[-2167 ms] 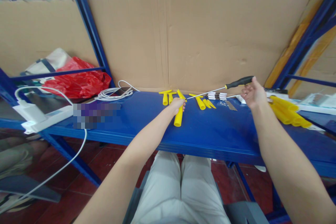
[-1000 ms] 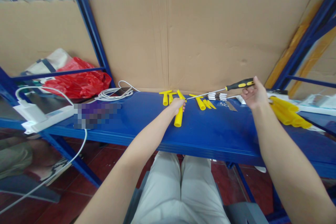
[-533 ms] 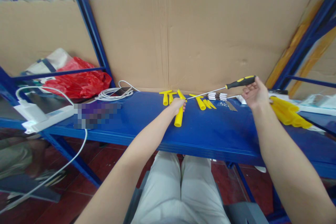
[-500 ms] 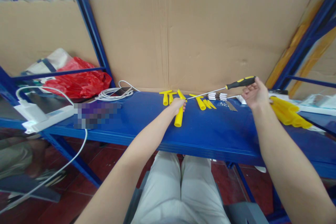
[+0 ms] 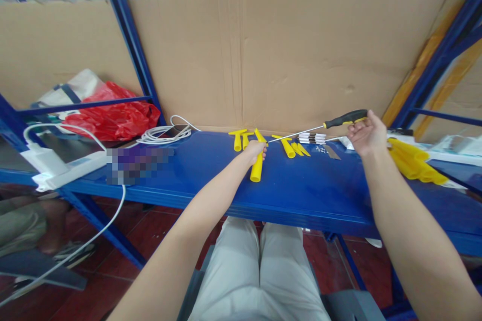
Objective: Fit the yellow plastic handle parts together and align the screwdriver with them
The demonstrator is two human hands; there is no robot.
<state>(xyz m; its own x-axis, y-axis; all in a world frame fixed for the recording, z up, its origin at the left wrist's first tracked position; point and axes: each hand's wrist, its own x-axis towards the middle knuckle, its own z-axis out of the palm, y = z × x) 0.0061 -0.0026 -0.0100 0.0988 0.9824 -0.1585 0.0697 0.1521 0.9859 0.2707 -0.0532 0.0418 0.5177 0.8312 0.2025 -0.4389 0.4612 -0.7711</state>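
Observation:
My left hand [image 5: 256, 151] is closed around a yellow plastic scraper handle [image 5: 256, 173], whose hollow round end points toward me. In my right hand [image 5: 367, 135], the fingers grip the end of a long screwdriver [image 5: 344, 119] with a black and yellow handle. Its thin shaft slants down leftward to the yellow piece at my left hand; the tip is hidden there. Two yellow T-shaped pieces [image 5: 237, 140] lie just beyond my left hand. To its right are another T-shaped piece [image 5: 288, 148] and small yellow wedges [image 5: 300, 149].
Beyond the wedges lie stacked white packets [image 5: 312, 138], tiny screws [image 5: 321, 149] and a flat metal blade [image 5: 333, 152]. Several yellow tubes [image 5: 414, 160] sit at the right. A power strip [image 5: 75, 170], coiled white cable [image 5: 165, 134] and red bag [image 5: 113, 110] occupy the left. Cardboard [image 5: 301, 50] backs the blue bench [image 5: 301, 188].
The screwdriver handle has turned slightly in my right hand, its yellow markings now showing lower. My left hand and the yellow piece hold their place.

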